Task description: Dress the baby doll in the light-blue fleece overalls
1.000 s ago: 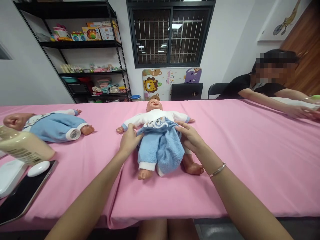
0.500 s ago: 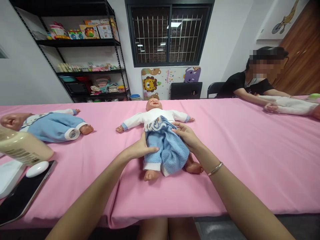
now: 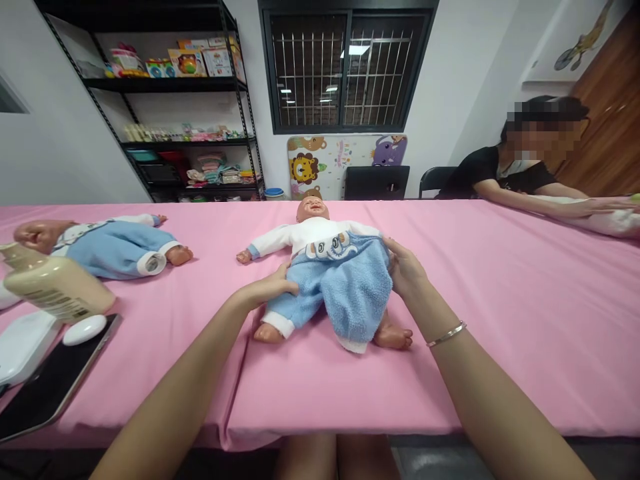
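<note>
A baby doll (image 3: 313,230) in a white long-sleeved top lies on its back, head away from me. Blue fleece overalls (image 3: 357,283) with an animal face on the bib cover its lower body. The doll's leg on the left sits inside a trouser leg, its foot (image 3: 270,332) showing past the white cuff. The other foot (image 3: 395,335) is bare, beside the loose, hanging trouser leg. My left hand (image 3: 270,287) wraps round the clothed thigh, thumb on top. At the right edge of the overalls, my right hand (image 3: 407,270) pinches the fabric, its fingertips partly hidden.
A pink cloth (image 3: 500,320) covers the table. Left lie another doll (image 3: 120,250), a pump bottle (image 3: 60,283), a phone (image 3: 60,380) and a white oval case (image 3: 85,330). A person (image 3: 520,173) handles a white-clothed doll (image 3: 615,220) far right. Shelves (image 3: 165,85) stand behind.
My right hand has moved right, spreading the overalls' top across the doll. The clothed leg has swung outward to the left with my left hand on it.
</note>
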